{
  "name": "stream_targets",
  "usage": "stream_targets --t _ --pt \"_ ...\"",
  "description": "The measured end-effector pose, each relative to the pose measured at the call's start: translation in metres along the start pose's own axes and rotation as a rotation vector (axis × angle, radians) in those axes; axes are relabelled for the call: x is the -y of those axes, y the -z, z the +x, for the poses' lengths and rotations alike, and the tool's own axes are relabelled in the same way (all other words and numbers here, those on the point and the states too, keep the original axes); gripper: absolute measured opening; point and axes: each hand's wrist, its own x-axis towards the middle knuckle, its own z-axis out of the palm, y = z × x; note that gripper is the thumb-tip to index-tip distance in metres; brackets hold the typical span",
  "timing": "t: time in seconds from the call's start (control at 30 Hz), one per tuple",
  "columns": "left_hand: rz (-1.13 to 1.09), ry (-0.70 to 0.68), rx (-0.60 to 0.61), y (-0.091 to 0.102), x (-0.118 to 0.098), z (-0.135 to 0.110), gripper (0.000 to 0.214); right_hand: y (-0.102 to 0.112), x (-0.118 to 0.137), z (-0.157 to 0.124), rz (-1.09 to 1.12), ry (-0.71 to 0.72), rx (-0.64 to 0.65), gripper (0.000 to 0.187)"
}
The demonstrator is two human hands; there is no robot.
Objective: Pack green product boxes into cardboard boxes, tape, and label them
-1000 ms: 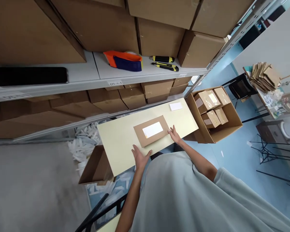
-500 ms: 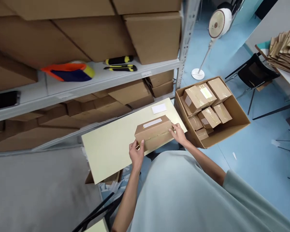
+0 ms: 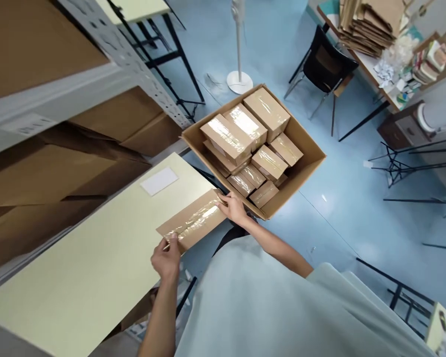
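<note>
A long cardboard box (image 3: 193, 221) with shiny clear tape along its upper face is held between my two hands, over the front edge of the pale yellow table (image 3: 107, 258). My left hand (image 3: 166, 258) grips its near left end, the thumb on top. At the far right end, my right hand (image 3: 232, 207) pinches the box by its edge. Just beyond my right hand stands a large open carton (image 3: 305, 173) with several taped cardboard boxes (image 3: 269, 161) inside. A white label sheet (image 3: 159, 181) lies on the table.
Shelving (image 3: 134, 64) with cardboard boxes runs along the left. A white fan base (image 3: 240, 82) stands behind the carton. Farther right are a black chair (image 3: 325, 62) and a desk with stacked flattened cardboard (image 3: 367, 25). Table legs (image 3: 397, 292) stand at lower right.
My view has swung right toward the large carton. The held box has been tipped so its taped face now points up; its white label no longer shows. Both hands keep hold.
</note>
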Motion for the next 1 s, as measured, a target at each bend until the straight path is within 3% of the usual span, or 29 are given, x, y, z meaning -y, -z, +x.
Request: stream_targets --t 0.1,0.3,0.43,0.53,0.6,0.7,0.8,0.87,1.0 --pt "-0.05 0.124 -0.019 -0.002 -0.001 0.016 0.065 -0.004 0.005 0.009 0.002 -0.03 -0.023 0.04" --pt "-0.037 0.127 0.008 0.009 -0.014 0.024 0.064 -0.002 0.009 0.007 0.023 -0.069 -0.059 0.04" --pt "-0.062 -0.077 -0.021 0.021 -0.037 0.004 0.064 0.013 -0.001 -0.036 0.163 -0.128 -0.155 0.037" --pt "-0.111 -0.279 -0.065 0.032 -0.066 -0.011 0.068 0.02 -0.002 -0.081 0.288 -0.099 -0.226 0.037" --pt "-0.1 -0.398 -0.068 0.036 -0.087 -0.012 0.069 0.019 0.001 -0.097 0.31 -0.13 -0.274 0.043" --pt "-0.057 -0.496 -0.051 0.035 -0.114 0.003 0.068 0.014 0.004 -0.083 0.233 -0.317 -0.308 0.061" --pt "-0.042 -0.507 -0.039 0.031 -0.13 0.025 0.068 0.011 0.0 -0.047 0.212 -0.457 -0.124 0.051" --pt "-0.042 -0.505 -0.037 0.035 -0.138 0.032 0.068 0.009 -0.002 -0.03 0.226 -0.466 -0.046 0.038" --pt "-0.023 -0.534 -0.106 0.064 -0.159 0.018 0.063 0.014 0.004 -0.032 0.314 -0.324 -0.149 0.032"
